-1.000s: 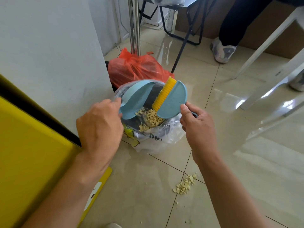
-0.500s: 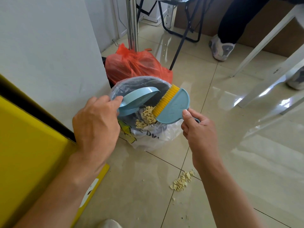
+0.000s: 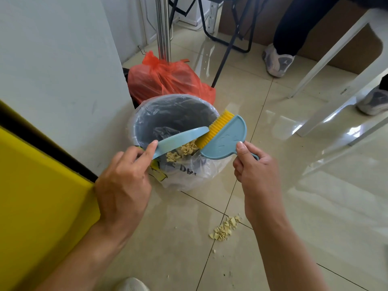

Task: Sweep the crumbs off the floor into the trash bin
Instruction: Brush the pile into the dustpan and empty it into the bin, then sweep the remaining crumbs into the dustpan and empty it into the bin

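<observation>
With the dustpan (image 3: pixel 180 138) gripped by the left hand (image 3: pixel 123 181) and the brush (image 3: pixel 222 137) by the right hand (image 3: pixel 254 164), crumbs (image 3: pixel 181 151) could be spilled beside the trash bin (image 3: pixel 147 108) if tipped near its rim.

Red plastic bag (image 3: pixel 165 80) knotted on tile floor; steel pole (image 3: pixel 163 28) upright just behind bag, yellow panel (image 3: pixel 37 185) well left of bag, white chair legs (image 3: pixel 336 66) and grey sneaker (image 3: pixel 277 59) to bag's right.
</observation>
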Demonstrator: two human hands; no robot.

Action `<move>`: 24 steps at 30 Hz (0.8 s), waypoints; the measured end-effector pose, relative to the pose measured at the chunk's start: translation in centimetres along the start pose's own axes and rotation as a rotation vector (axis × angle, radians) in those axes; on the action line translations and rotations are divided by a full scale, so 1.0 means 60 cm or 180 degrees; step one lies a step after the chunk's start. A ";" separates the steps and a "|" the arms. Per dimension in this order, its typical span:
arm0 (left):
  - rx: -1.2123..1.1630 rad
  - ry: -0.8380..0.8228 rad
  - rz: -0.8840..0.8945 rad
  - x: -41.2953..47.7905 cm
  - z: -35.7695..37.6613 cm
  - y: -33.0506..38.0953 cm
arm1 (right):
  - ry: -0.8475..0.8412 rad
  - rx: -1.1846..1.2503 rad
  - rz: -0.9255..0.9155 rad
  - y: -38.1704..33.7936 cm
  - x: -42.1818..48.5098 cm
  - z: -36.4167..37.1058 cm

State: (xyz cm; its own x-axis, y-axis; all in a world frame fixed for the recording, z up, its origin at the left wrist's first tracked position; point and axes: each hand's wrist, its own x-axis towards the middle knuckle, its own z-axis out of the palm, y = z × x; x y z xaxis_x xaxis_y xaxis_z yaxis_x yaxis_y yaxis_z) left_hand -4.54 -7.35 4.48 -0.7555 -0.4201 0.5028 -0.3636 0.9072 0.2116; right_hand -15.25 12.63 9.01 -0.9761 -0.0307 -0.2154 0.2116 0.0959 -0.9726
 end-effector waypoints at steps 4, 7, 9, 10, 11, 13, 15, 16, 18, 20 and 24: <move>-0.0160 0.0100 -0.0091 0.010 -0.008 0.002 | -0.0007 0.0054 0.0022 -0.002 -0.007 0.001; -0.0161 -0.0378 -0.0249 0.006 -0.010 0.005 | -0.0076 0.0118 -0.0011 -0.006 -0.010 0.001; -0.0447 -0.0572 -0.0449 -0.001 -0.016 0.011 | -0.0181 0.0137 -0.0084 -0.009 -0.011 -0.001; -0.0650 -0.0620 -0.0579 -0.003 -0.019 0.011 | -0.0231 0.0148 -0.0136 -0.010 -0.013 -0.003; -0.0867 -0.0634 -0.0716 -0.005 -0.022 0.010 | -0.0274 0.0172 -0.0183 -0.011 -0.014 -0.006; -0.1348 -0.0650 -0.0978 -0.011 -0.028 0.007 | -0.0339 0.0279 -0.0268 -0.015 -0.015 -0.016; -0.1901 -0.0705 -0.1176 -0.023 -0.041 0.008 | -0.0411 0.0401 -0.0300 -0.017 -0.015 -0.032; -0.2124 -0.0690 -0.1228 -0.031 -0.048 0.005 | -0.0448 0.0464 -0.0310 -0.018 -0.014 -0.042; -0.2427 -0.0585 -0.1290 -0.052 -0.061 0.003 | -0.0498 0.0583 -0.0317 -0.017 -0.015 -0.069; -0.2557 -0.0565 -0.1363 -0.079 -0.077 0.001 | -0.0517 0.0697 -0.0295 -0.011 -0.022 -0.097; -0.2603 -0.0830 -0.1596 -0.152 -0.099 0.012 | -0.0413 0.1060 -0.0179 0.019 -0.052 -0.158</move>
State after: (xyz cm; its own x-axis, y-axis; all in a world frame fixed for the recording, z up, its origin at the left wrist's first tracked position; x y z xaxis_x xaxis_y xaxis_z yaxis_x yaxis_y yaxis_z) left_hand 5.32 -2.71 5.00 -0.7490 -0.6623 0.0176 -0.2602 0.3186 0.9115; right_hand -12.43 22.29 9.40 -0.9766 -0.1546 -0.1493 0.1835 -0.2383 -0.9537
